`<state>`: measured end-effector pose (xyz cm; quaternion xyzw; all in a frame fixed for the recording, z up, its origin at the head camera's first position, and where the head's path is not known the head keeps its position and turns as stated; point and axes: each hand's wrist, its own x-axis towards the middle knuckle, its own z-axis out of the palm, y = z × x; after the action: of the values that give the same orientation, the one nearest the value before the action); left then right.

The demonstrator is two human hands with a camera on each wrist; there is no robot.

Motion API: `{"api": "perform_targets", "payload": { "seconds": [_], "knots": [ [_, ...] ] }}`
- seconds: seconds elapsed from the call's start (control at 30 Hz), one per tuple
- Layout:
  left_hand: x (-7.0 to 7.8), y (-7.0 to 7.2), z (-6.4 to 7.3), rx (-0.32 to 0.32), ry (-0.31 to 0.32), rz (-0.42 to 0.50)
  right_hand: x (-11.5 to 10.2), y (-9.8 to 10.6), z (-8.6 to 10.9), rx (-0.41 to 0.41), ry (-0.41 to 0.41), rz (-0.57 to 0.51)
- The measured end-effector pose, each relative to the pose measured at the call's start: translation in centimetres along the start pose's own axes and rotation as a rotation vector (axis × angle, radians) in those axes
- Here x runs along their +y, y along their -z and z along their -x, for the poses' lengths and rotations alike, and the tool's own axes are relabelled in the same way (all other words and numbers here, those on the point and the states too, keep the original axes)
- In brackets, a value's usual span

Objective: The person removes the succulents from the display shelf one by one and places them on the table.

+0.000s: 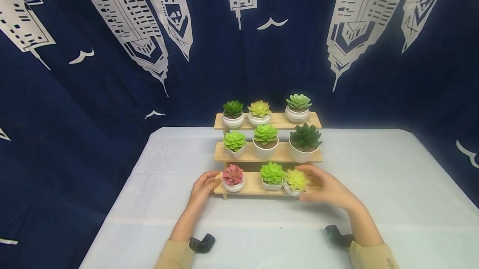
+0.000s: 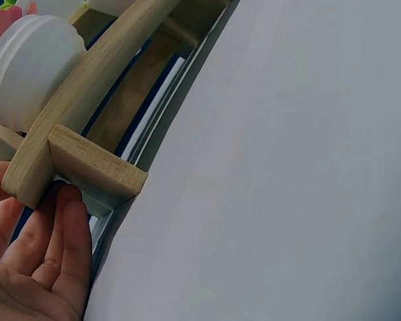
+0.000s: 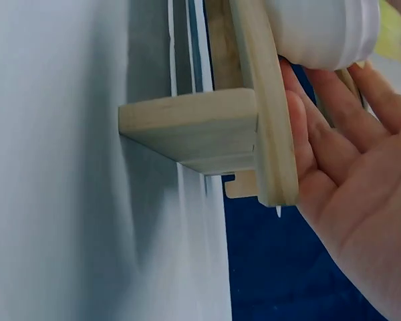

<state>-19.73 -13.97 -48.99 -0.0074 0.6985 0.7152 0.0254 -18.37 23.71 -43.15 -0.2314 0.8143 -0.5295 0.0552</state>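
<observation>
A three-tier wooden plant stand (image 1: 250,183) holds small potted succulents. My left hand (image 1: 205,183) grips the left end of its lowest board; in the left wrist view the fingers (image 2: 72,247) curl beneath the board end (image 2: 27,180), beside the leg. Close by sits a red succulent (image 1: 233,175) in a white round pot (image 2: 37,70). At the right of the same board, my right hand (image 1: 325,188) holds a yellow-green succulent (image 1: 296,180) by its white pot (image 3: 321,30), thumb in front and fingers behind. A bright green succulent (image 1: 272,173) in a square pot stands directly left of it.
On the middle tier are a small green succulent (image 1: 234,141), a larger green one (image 1: 265,134) and a dark green one (image 1: 305,136). Three more pots line the top tier (image 1: 278,121). The white table (image 1: 262,235) meets a navy curtain (image 1: 239,65) behind.
</observation>
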Motion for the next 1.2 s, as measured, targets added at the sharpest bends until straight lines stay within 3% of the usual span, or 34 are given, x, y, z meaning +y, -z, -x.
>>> {"api": "perform_targets", "payload": {
  "seconds": [0.23,0.6,0.73,1.2],
  "knots": [
    [0.1,-0.1,-0.1,0.012,-0.005,-0.007,0.2,-0.5,-0.1,0.061,-0.019,0.072],
    [0.0,0.0,0.0,-0.003,0.001,0.024,0.6,-0.8,-0.5,0.071,-0.045,0.148],
    [0.0,-0.1,0.0,-0.008,-0.001,0.023,0.4,-0.7,-0.2,0.075,-0.034,0.179],
    [0.0,-0.1,0.0,-0.009,-0.002,0.012,-0.8,1.6,1.0,0.097,0.065,0.139]
  ]
}}
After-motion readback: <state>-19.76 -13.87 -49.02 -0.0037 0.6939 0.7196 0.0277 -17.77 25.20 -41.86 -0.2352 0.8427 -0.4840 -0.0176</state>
